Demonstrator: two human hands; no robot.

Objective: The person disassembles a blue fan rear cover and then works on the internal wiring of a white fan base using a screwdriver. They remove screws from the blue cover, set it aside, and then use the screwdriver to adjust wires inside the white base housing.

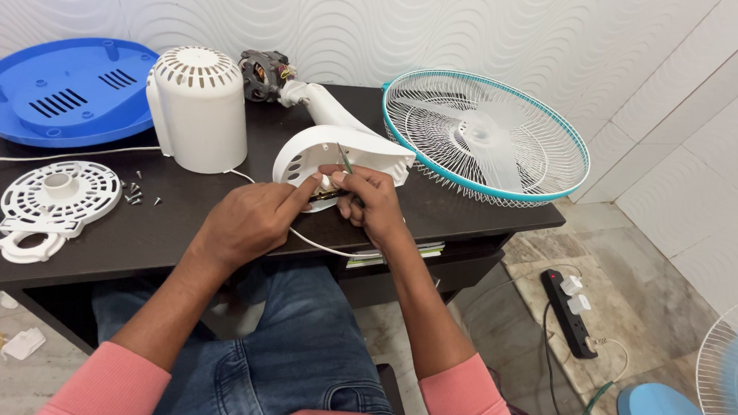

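Here: left hand point(252, 222) pinching small part at white fan housing point(332, 150); right hand point(373, 200) gripping thin screwdriver point(346, 161), fingers curled.

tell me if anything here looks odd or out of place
Small loose screws lie scattered on the dark table beside the round white grille plate. The fan guard overhangs the table's right edge, tilted.

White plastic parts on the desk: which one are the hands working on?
The curved white housing at the desk's front centre; both the left hand and right hand touch it. The cylindrical cover and round grille plate lie untouched.
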